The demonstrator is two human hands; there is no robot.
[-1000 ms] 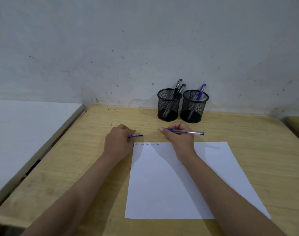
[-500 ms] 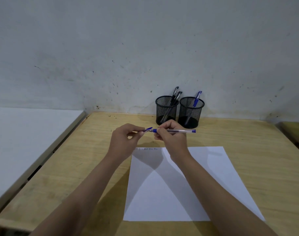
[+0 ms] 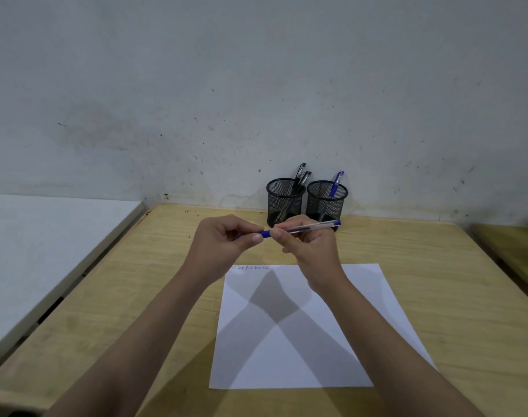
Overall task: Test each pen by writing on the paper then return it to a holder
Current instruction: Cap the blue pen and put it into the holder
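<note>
Blue-capped and clear-barrelled, the ballpoint pen is held in the air above the far part of the wooden worktop, lying almost level with its blue end plug pointing right and slightly away. The right hand pinches the barrel near its left end between thumb and fingertips. The left hand has its fingers curled and pinches the blue cap at the pen's tip end, so the two hands nearly touch at the join; whether the cap is fully seated cannot be told.

Below the hands a white sheet of paper lies flat on the worktop, its near edge towards the person. A short row of small blue scribbles runs along its far left corner, too small to read. Both forearms cast crossing shadows over the sheet.

At the back of the worktop, close to the grey, speckled wall, two black mesh pen holders stand side by side, almost touching. The left holder contains two black pens leaning to the right. The right holder contains one blue pen, also leaning right. The held pen partly crosses the front of the right holder in the view.

A white surface adjoins the worktop on the left.
</note>
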